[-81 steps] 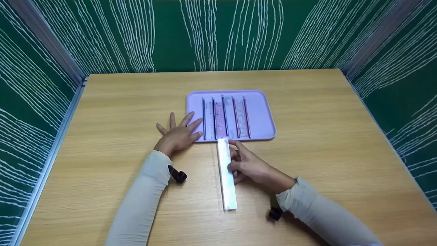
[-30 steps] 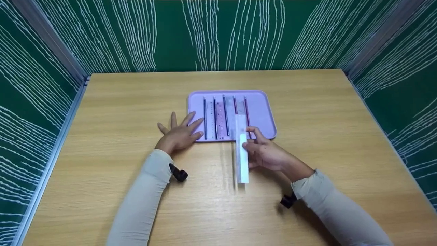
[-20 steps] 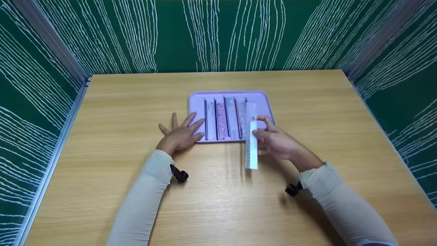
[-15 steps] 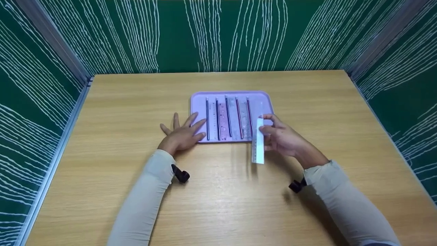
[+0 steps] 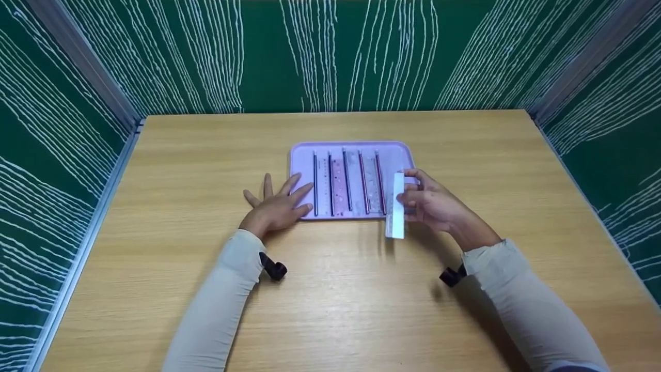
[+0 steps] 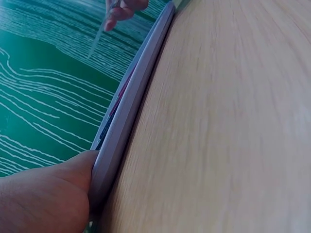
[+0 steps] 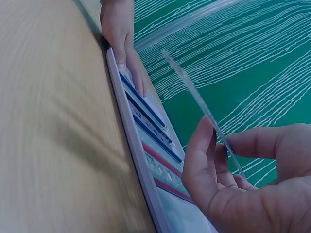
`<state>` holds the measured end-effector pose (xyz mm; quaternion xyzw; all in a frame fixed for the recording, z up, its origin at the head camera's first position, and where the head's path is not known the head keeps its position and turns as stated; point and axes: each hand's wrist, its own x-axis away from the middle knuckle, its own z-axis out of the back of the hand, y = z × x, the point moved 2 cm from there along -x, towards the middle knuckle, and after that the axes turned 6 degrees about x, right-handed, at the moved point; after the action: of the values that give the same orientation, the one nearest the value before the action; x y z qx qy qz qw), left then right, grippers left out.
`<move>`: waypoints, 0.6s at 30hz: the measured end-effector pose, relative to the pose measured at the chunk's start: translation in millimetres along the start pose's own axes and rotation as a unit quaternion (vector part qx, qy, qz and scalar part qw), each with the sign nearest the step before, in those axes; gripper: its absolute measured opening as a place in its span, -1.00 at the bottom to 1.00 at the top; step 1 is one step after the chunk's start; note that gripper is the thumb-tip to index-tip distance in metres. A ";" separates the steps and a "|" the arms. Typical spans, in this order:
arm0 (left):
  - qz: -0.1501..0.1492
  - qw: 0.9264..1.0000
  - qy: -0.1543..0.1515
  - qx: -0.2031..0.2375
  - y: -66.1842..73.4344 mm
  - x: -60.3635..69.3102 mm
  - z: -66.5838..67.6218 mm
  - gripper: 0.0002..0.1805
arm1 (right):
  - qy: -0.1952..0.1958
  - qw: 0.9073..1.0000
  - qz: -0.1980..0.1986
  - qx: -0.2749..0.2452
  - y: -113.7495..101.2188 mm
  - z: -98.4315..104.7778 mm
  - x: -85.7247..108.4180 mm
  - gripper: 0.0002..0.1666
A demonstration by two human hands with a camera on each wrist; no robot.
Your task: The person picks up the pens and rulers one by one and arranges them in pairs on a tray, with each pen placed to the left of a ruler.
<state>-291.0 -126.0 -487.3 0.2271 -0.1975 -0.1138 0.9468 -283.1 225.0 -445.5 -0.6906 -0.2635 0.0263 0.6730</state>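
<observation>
A clear plastic ruler (image 5: 395,206) is pinched between the thumb and fingers of my right hand (image 5: 433,205). It is tilted and hangs above the front right part of the lilac tray (image 5: 402,154), its near end reaching past the tray's front edge. In the right wrist view the ruler (image 7: 194,94) appears edge-on and apart from the tray. My left hand (image 5: 273,211) rests with spread fingers on the tray's left front corner. Inside the tray, dark blue pencils (image 5: 315,183) and red pencils (image 5: 364,183) lie in a row, with a pink ruler (image 5: 339,186) and clear rulers (image 5: 372,181) between them.
The tray sits on a wooden table (image 5: 330,289). Green walls (image 5: 263,57) with white wavy lines stand behind and on both sides. Each wrist carries a small black camera (image 5: 276,270).
My right hand has carried the ruler from in front of the tray's middle, over the tray, to its right side. The left hand keeps its place on the tray.
</observation>
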 end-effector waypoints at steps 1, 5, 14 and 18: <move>-0.001 1.000 -0.001 0.000 0.5 -0.3 0.0 -0.34 | 0.001 1.000 0.000 0.003 -0.8 0.2 0.7 -0.30; -0.003 1.000 -0.002 -0.003 1.0 -0.9 -0.3 -0.33 | -0.006 1.000 0.003 0.011 -3.5 0.8 1.3 -0.26; -0.004 1.000 -0.002 -0.005 0.9 0.0 -0.5 -0.33 | 0.027 0.999 -0.006 0.036 -3.3 12.3 -5.2 -0.26; -0.003 1.000 -0.001 -0.006 2.1 0.1 -0.6 -0.34 | 0.049 0.997 -0.008 0.060 -1.5 20.5 -11.6 -0.26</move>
<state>-290.4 -124.0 -486.7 0.2214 -0.1974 -0.1178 0.9477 -301.6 239.1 -449.6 -0.6469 -0.2338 0.0026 0.7259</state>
